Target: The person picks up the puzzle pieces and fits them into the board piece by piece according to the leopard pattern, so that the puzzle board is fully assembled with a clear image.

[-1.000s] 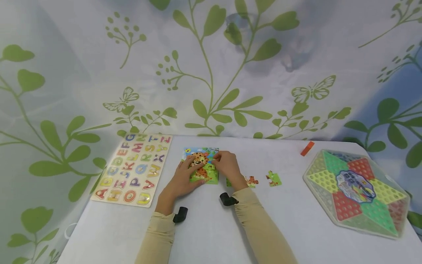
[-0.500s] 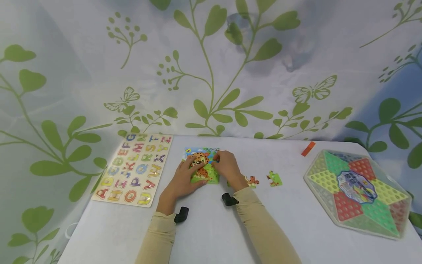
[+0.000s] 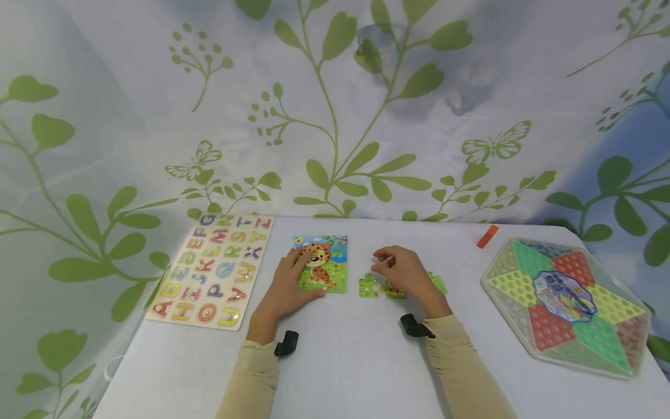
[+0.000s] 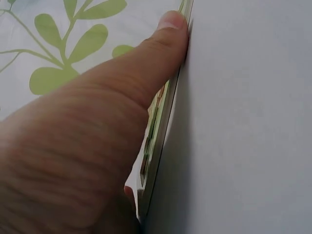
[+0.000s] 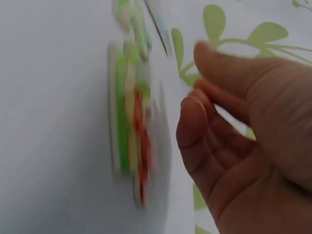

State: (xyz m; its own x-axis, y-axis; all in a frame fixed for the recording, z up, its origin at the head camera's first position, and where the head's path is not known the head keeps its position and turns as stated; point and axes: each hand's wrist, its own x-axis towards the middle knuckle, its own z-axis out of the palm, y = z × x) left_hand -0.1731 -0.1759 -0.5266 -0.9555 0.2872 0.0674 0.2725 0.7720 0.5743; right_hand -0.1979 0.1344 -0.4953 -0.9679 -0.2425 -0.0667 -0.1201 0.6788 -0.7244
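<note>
The leopard picture puzzle (image 3: 335,269) lies flat on the white table, its right side uncovered. My left hand (image 3: 287,287) rests on its left part, fingers spread and thumb along the near edge; in the left wrist view the thumb of that hand (image 4: 97,117) lies against the board's edge (image 4: 158,141). My right hand (image 3: 410,274) is over the loose puzzle pieces (image 3: 369,287), fingers bent loosely with nothing between them. In the right wrist view, the blurred pieces (image 5: 121,112) lie beside that hand (image 5: 243,126), apart from its fingertips.
An alphabet board (image 3: 209,270) lies at the left. At the right are a hexagonal board with coloured star points (image 3: 565,297) and a small orange-red block (image 3: 488,236). A leaf-patterned cloth (image 3: 335,105) hangs behind the table.
My right hand has left the puzzle's right side and moved right, over the loose pieces. The puzzle's right side is uncovered now. My left hand has stayed nearly in place.
</note>
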